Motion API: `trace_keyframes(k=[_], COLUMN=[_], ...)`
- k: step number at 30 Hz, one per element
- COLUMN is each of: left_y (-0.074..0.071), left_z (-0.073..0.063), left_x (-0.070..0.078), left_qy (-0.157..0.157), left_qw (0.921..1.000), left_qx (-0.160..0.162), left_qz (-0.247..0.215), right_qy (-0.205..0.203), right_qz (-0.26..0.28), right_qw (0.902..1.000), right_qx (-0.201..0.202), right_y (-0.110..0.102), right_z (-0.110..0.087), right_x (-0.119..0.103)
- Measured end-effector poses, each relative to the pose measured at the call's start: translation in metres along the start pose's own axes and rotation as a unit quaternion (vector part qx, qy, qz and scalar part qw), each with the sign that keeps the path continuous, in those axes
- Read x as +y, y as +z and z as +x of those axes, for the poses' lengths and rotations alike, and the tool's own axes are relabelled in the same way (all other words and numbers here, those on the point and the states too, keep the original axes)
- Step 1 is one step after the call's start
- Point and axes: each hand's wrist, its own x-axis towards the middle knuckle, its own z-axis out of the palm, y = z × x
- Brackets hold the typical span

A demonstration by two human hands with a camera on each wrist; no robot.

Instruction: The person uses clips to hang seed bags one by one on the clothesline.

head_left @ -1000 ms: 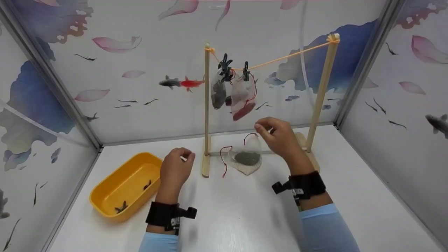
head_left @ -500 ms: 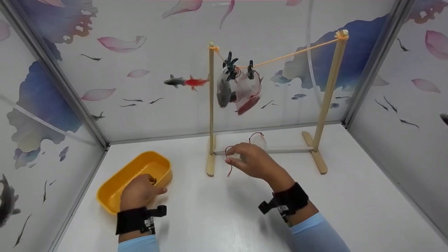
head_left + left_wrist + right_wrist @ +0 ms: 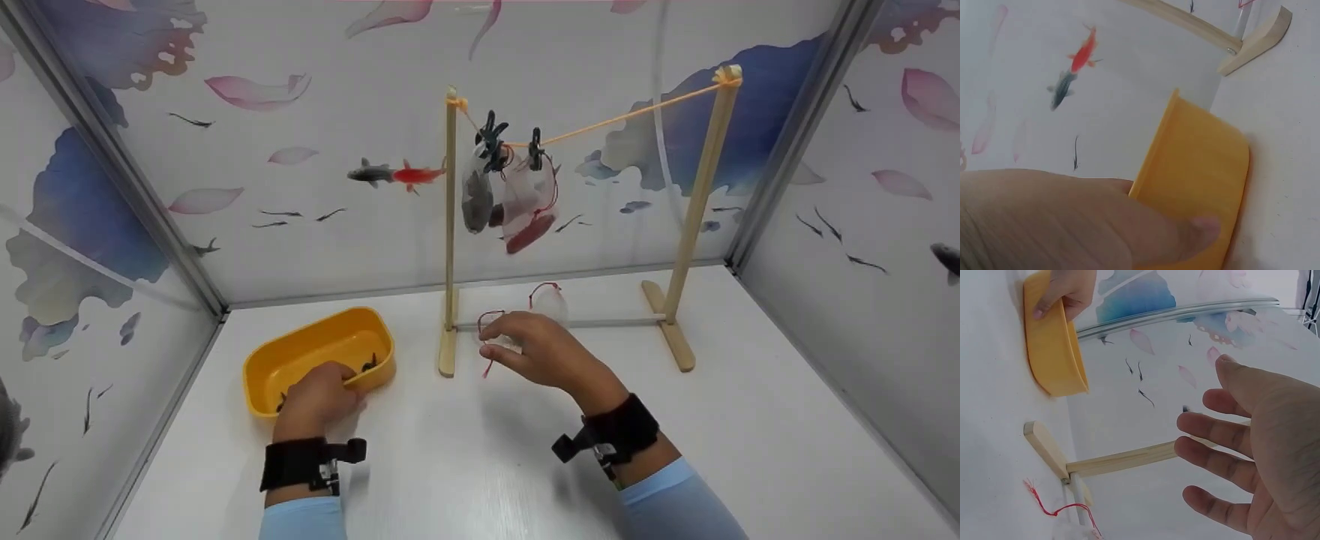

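My left hand (image 3: 322, 397) grips the near rim of a yellow plastic tub (image 3: 319, 334), its thumb pressing the outside wall, as the left wrist view also shows. Its other fingers are over the rim, mostly hidden. Small dark clips (image 3: 370, 364) lie inside the tub. My right hand (image 3: 536, 349) hovers above the table with fingers spread and relaxed, holding nothing in the right wrist view. Below and behind it lie sheer drawstring bags (image 3: 552, 304) with red cords, largely covered by the hand in the head view.
A wooden stand with two posts (image 3: 705, 195) carries a sagging orange string (image 3: 630, 118). Dark clips (image 3: 535, 148) hold sheer bags on it, one with grey contents (image 3: 477, 202) and one with red (image 3: 531, 232). Printed wall panels (image 3: 337, 247) enclose the white table.
My left hand has come down to the tub and taken its rim; the tub has shifted right and turned. My right hand has moved left and down over the bags on the table.
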Motion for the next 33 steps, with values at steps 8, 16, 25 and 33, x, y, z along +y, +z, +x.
trace_keyframes(k=[8, 16, 25, 33], left_y=[0.013, 0.022, 0.021, 0.021], left_z=[0.018, 0.021, 0.026, 0.028], left_x=[0.014, 0.025, 0.025, 0.026], left_qy=[0.054, 0.036, 0.022, 0.024], left_qw=[0.9971, 0.9971, 0.9985, 0.9982], left_qx=[-0.006, 0.013, 0.018, 0.036], left_qz=[0.054, 0.066, 0.048, 0.042], right_qy=[-0.006, -0.010, -0.024, 0.002], right_qz=[-0.003, -0.006, 0.000, 0.014], right_qw=[1.0000, 0.9998, 0.9977, 0.9948], right_qx=[-0.005, -0.015, -0.064, -0.101], right_y=[0.003, 0.003, 0.005, 0.013], right_z=[-0.001, -0.001, 0.001, 0.000], right_x=[-0.001, -0.001, -0.003, -0.007])
